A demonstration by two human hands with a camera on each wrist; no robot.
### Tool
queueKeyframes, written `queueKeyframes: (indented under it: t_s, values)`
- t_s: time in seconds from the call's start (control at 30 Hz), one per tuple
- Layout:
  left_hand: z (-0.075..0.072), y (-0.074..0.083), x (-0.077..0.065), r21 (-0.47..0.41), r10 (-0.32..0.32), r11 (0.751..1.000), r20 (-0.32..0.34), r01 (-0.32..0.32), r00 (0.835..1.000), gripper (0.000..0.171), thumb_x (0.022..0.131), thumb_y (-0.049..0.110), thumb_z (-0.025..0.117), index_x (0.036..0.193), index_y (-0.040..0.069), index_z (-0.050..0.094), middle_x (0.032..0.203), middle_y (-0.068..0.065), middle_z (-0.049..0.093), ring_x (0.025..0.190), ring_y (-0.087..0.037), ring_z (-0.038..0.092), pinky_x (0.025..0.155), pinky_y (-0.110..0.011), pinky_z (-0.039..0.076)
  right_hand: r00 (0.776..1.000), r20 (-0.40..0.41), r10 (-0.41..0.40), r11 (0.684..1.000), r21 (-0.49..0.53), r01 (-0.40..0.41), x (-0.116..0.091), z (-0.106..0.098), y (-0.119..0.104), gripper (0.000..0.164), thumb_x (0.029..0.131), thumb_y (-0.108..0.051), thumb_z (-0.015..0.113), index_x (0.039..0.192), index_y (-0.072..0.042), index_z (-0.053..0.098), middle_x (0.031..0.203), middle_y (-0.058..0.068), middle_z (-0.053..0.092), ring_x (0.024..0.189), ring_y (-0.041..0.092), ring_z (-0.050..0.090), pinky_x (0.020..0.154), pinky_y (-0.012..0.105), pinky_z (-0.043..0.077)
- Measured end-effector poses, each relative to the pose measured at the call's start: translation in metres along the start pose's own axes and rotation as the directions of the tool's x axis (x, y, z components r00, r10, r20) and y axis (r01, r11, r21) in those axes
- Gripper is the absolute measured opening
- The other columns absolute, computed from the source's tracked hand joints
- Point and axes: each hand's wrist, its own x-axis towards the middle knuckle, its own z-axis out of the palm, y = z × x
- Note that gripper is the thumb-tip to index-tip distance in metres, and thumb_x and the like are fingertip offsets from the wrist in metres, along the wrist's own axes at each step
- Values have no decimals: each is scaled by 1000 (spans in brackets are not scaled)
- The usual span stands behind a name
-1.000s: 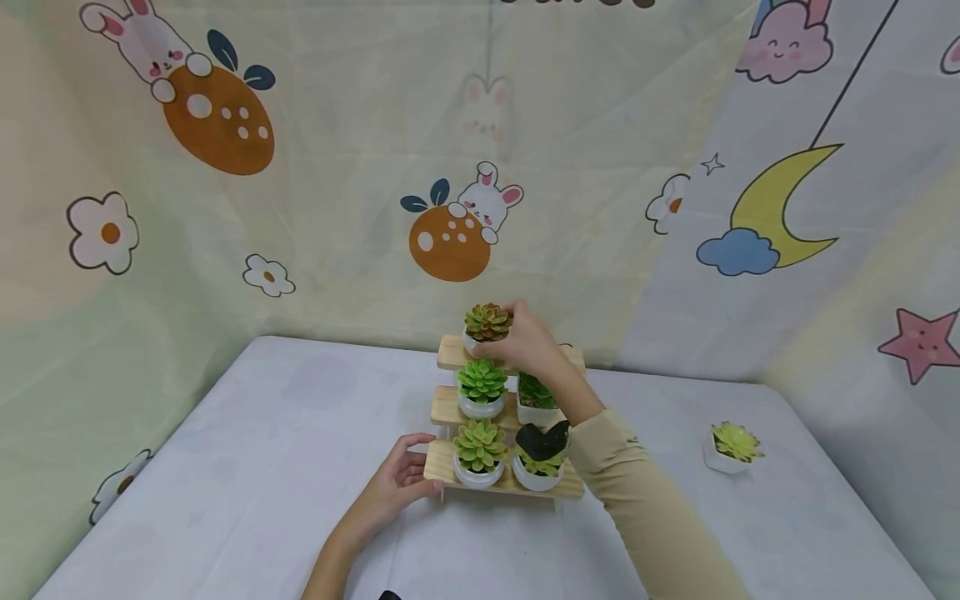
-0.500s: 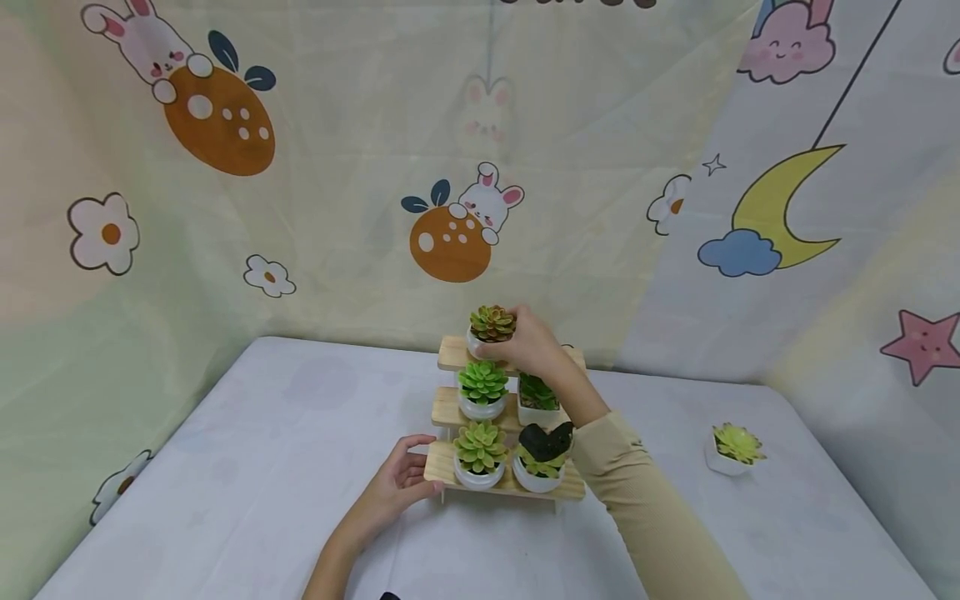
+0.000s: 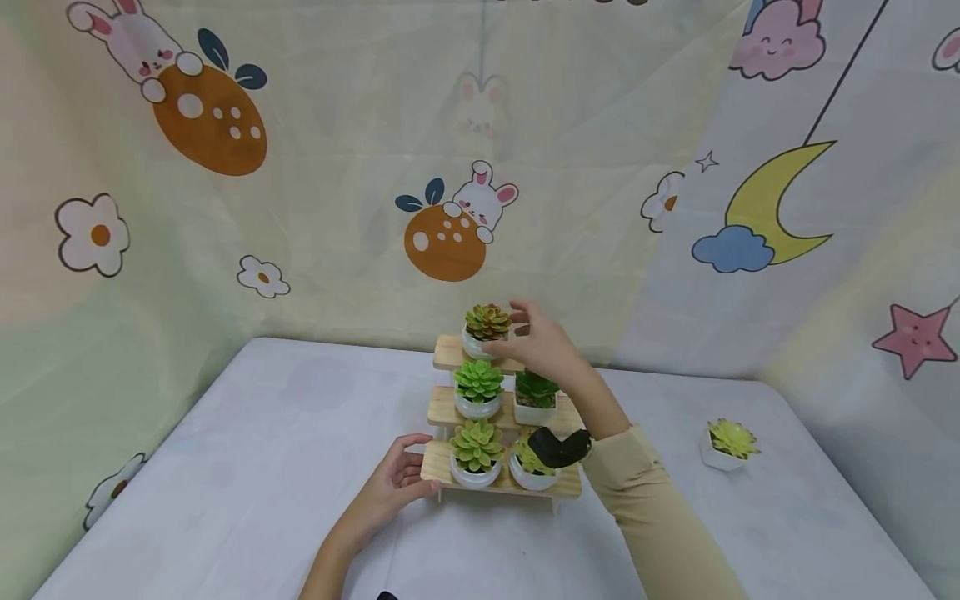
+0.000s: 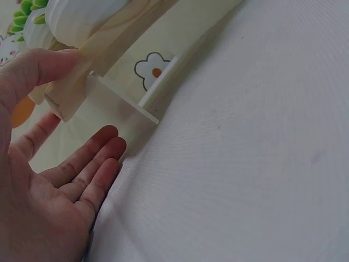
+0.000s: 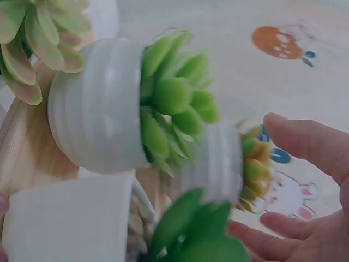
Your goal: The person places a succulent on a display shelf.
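Note:
A three-tier wooden stand (image 3: 437, 460) holds several potted succulents. My left hand (image 3: 393, 482) grips the left end of its lowest shelf; in the left wrist view the thumb (image 4: 57, 64) lies on top of the board and the other fingers are below and behind it. On the left of the top tier stands a reddish-green succulent (image 3: 487, 322) in a white round pot. Beside it is my right hand (image 3: 551, 348), thumb near the pot and fingers spread apart. The right wrist view shows that hand (image 5: 316, 213) spread open, holding nothing, near the orange-tipped succulent (image 5: 255, 169).
The middle tier bears a bright green succulent (image 3: 478, 387) and a dark green one (image 3: 535, 398) in a square pot. Two more (image 3: 476, 454) stand on the bottom tier, one partly covered by a black wrist device (image 3: 558, 448). A yellow-green succulent (image 3: 729, 442) sits apart at right.
My right hand has loosened from the reddish-green succulent's pot, fingers spreading and the hand shifting slightly right. The pot stays on the top tier. My left hand keeps its grip on the shelf.

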Motion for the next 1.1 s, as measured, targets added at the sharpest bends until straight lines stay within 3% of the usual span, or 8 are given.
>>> queueKeyframes:
  t_s: [0.23,0.47,0.7,0.77,0.83,1.1]
  values:
    - [0,0,-1,-21,0,1000,-7,0,1000,68,82,18,71,138,14,33,122,-18,53,105,-22,56,83,-26,48,992,-81,-97,993,64,102,-31,-22,18,74,85,-36,66,145,-19,26,148,9,33,133,30,34,107,48,31]
    - [1,-1,0,-20,6,1000,8,-5,1000,67,82,19,71,138,14,33,122,-18,53,105,-21,56,84,-26,49,966,-227,-122,992,-2,125,-69,-47,61,69,87,-35,64,143,-10,31,145,13,36,132,32,35,106,49,32]
    - [0,1,-2,-9,6,1000,2,-6,1000,67,82,20,71,138,14,33,121,-18,54,104,-21,57,83,-25,48,946,-322,-44,998,-57,27,-101,-69,109,71,88,-37,62,143,-6,30,145,18,36,131,36,34,102,53,33]
    - [0,1,-2,-9,7,1000,11,-7,1000,68,82,19,70,138,13,32,121,-18,53,104,-21,56,82,-24,48,941,-339,-14,996,-90,-17,-109,-74,122,71,89,-39,61,144,-8,29,145,17,36,130,36,35,100,45,40]
    - [0,0,-2,-10,12,1000,14,-12,1000,68,83,18,70,138,13,32,121,-18,53,104,-21,57,82,-24,48,936,-352,15,994,-97,-53,-117,-80,133,72,89,-40,60,145,-9,28,145,17,35,129,38,36,97,46,42]
    - [0,0,-1,-1,8,1000,-10,-8,1000,65,81,18,71,136,16,35,120,-18,54,103,-21,57,82,-24,48,911,-384,148,981,-60,-185,-135,-92,171,79,89,-45,58,148,-10,20,149,25,24,129,49,30,92,65,33]
